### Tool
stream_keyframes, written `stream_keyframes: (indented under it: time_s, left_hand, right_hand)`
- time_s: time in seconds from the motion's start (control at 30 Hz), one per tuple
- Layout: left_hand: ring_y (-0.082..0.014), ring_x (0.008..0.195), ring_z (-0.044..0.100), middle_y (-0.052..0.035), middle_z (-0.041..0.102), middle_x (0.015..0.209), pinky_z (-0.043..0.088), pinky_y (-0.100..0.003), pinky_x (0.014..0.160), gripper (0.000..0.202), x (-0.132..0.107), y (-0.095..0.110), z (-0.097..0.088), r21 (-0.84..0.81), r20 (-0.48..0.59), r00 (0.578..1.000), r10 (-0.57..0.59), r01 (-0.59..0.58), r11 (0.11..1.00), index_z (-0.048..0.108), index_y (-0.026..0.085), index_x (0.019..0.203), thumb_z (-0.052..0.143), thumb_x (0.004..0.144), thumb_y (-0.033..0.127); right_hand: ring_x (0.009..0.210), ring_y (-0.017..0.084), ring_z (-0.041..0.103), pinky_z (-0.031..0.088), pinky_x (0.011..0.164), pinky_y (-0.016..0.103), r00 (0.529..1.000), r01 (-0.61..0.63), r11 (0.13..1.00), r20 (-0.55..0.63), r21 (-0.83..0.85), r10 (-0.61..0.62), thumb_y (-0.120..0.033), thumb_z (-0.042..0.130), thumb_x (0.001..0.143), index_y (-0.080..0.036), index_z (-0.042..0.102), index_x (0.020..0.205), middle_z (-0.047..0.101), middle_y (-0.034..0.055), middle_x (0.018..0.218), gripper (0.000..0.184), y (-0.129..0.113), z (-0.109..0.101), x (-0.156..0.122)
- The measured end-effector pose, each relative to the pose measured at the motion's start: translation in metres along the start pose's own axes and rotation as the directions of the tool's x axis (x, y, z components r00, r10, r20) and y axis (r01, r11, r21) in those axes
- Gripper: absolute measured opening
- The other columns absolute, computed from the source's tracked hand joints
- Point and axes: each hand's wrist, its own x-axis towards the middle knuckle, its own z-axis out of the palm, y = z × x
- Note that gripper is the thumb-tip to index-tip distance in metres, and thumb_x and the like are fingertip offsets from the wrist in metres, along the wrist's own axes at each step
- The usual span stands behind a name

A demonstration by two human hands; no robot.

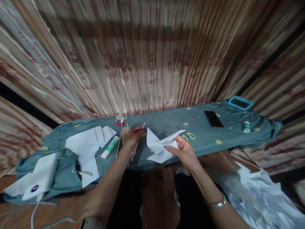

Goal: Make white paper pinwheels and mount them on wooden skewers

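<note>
"Report from the left of the folded white paper pinwheel (156,145)."
"Far left of it, white rectangular paper sheets (82,139); nearer, a green-and-white cylindrical glue stick (110,147). Just left, thin pale wooden sticks (124,133): left hand (132,137) over them, fingers curled — grip on one, cannot tell."
"And the pinwheel?"
"Between both hands. Right hand (185,150), at its right edge, pinches a blade. Folding and dark centre fastener (164,146) judged done — no wooden stick joined yet."
</note>
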Motion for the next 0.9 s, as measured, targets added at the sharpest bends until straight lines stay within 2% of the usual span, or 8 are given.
stream_keyframes:
  time_s: [0.1,0.17,0.3,0.47,0.57,0.67,0.77,0.9]
  left_hand:
    - [-0.0126,0.062,0.061,-0.0069,0.073,0.083,0.047,-0.023,0.057,0.025,-0.032,0.018,0.019,-0.141,0.139,0.988,-0.065,0.085,0.986,0.074,0.014,0.086,0.075,0.062,0.023]
    - [-0.0121,0.061,0.059,-0.0072,0.072,0.080,0.044,-0.022,0.053,0.031,-0.054,0.028,0.029,-0.354,0.336,0.933,-0.131,0.254,0.900,0.075,0.013,0.081,0.084,0.054,0.025]
    - [-0.0143,0.059,0.058,-0.0058,0.069,0.069,0.045,-0.025,0.056,0.034,-0.085,0.036,0.038,-0.434,0.448,0.883,-0.138,0.350,0.830,0.075,0.012,0.072,0.088,0.052,0.036]
    - [-0.0194,0.075,0.064,-0.0043,0.071,0.074,0.050,-0.031,0.074,0.028,-0.094,0.033,0.032,-0.517,0.409,0.910,-0.074,0.297,0.803,0.074,0.017,0.063,0.088,0.048,0.036]
    - [-0.0195,0.077,0.064,-0.0042,0.071,0.073,0.050,-0.031,0.078,0.023,-0.090,0.031,0.028,-0.524,0.405,0.914,-0.021,0.251,0.814,0.074,0.018,0.062,0.087,0.052,0.033]
    - [-0.0186,0.075,0.063,-0.0046,0.072,0.075,0.050,-0.030,0.075,0.025,-0.087,0.029,0.026,-0.487,0.405,0.913,-0.046,0.258,0.834,0.076,0.018,0.069,0.087,0.052,0.034]
    - [-0.0170,0.071,0.061,-0.0052,0.071,0.074,0.048,-0.027,0.068,0.026,-0.086,0.025,0.023,-0.428,0.409,0.912,-0.038,0.228,0.875,0.077,0.017,0.072,0.086,0.054,0.033]
    - [-0.0128,0.065,0.057,-0.0044,0.068,0.072,0.044,-0.023,0.062,0.018,-0.085,0.025,0.019,-0.387,0.442,0.897,0.005,0.185,0.903,0.077,0.017,0.069,0.083,0.062,0.032]
  right_hand:
    - [0.065,0.015,0.069,0.055,0.062,0.025,0.997,0.016,1.000,0.073,-0.013,-0.015,-0.030,0.086,0.058,-0.020,0.061,0.086,0.076,0.0004,0.078,0.040,-0.005,0.010,-0.009]
    - [0.070,0.016,0.070,0.056,0.064,0.025,0.995,0.059,0.997,0.087,-0.054,-0.054,-0.030,0.083,0.061,-0.020,0.060,0.089,0.075,0.0003,0.080,0.037,-0.008,0.014,-0.012]
    - [0.072,0.015,0.070,0.055,0.064,0.024,0.977,0.212,0.923,0.052,-0.320,-0.207,-0.028,0.075,0.073,-0.022,0.061,0.094,0.075,0.0004,0.084,0.027,-0.011,0.013,-0.017]
    - [0.073,0.014,0.071,0.055,0.061,0.022,0.881,0.356,0.646,0.012,-0.675,-0.474,-0.023,0.069,0.078,-0.024,0.062,0.098,0.074,0.0009,0.093,0.021,-0.007,0.014,-0.024]
    - [0.069,0.015,0.071,0.056,0.062,0.024,0.788,0.423,0.423,0.095,-0.801,-0.608,-0.018,0.063,0.081,-0.024,0.062,0.097,0.075,0.0015,0.088,0.017,-0.007,0.018,-0.026]
    - [0.077,0.018,0.071,0.057,0.070,0.029,0.682,0.502,0.232,0.217,-0.833,-0.698,-0.014,0.062,0.082,-0.024,0.062,0.098,0.074,0.0029,0.087,0.019,-0.010,0.021,-0.025]
    - [0.081,0.019,0.069,0.055,0.070,0.032,0.636,0.574,0.199,0.280,-0.794,-0.719,-0.012,0.060,0.083,-0.023,0.060,0.103,0.072,0.0033,0.087,0.023,-0.013,0.021,-0.023]
    - [0.084,0.019,0.067,0.052,0.072,0.034,0.648,0.599,0.222,0.303,-0.769,-0.699,-0.015,0.059,0.084,-0.021,0.061,0.107,0.070,0.0050,0.091,0.023,-0.012,0.020,-0.023]
